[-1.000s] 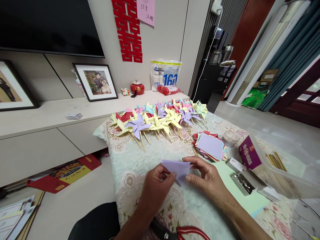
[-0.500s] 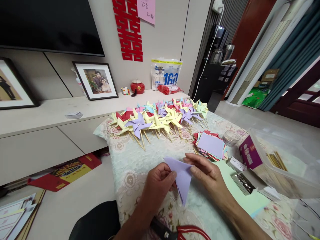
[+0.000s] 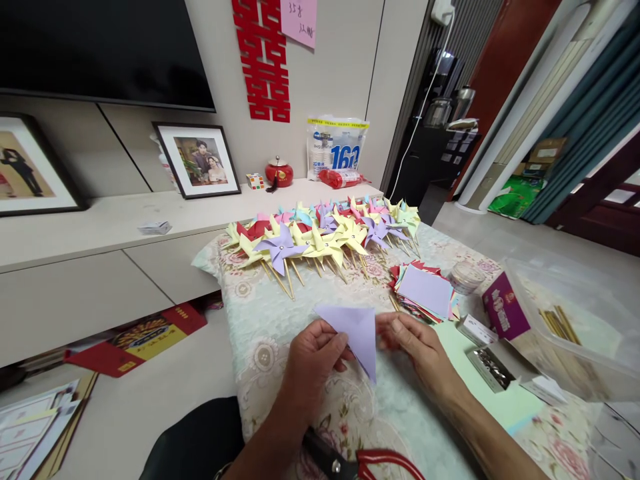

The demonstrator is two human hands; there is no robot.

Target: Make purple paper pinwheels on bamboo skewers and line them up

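A sheet of purple paper (image 3: 361, 337), folded into a triangle, is pinched between the thumb and fingers of my left hand (image 3: 317, 350). Its straight edge faces right and one point hangs down. Beside that edge is my right hand (image 3: 415, 340), loosely open, its fingers partly bent and a little blurred; nothing shows in it. Pruning shears with red handles (image 3: 385, 460) lie below my hands, cut off by the frame. Behind them stand many finished paper pinwheels (image 3: 283, 248) on sticks, in yellow, purple, red, pink and blue.
Right of my hands lie a stack of coloured paper squares (image 3: 427, 291), a tape roll (image 3: 466, 277), an open box of metal fasteners (image 3: 493, 367) and green paper (image 3: 510, 407). A clear plastic bin (image 3: 590, 363) holds sticks (image 3: 560, 325). A white cabinet (image 3: 200, 217) borders the table.
The purple paper has turned, so its right edge now stands upright and its lower point sits higher. My right hand has come off the paper's corner. The camera view shifted slightly.
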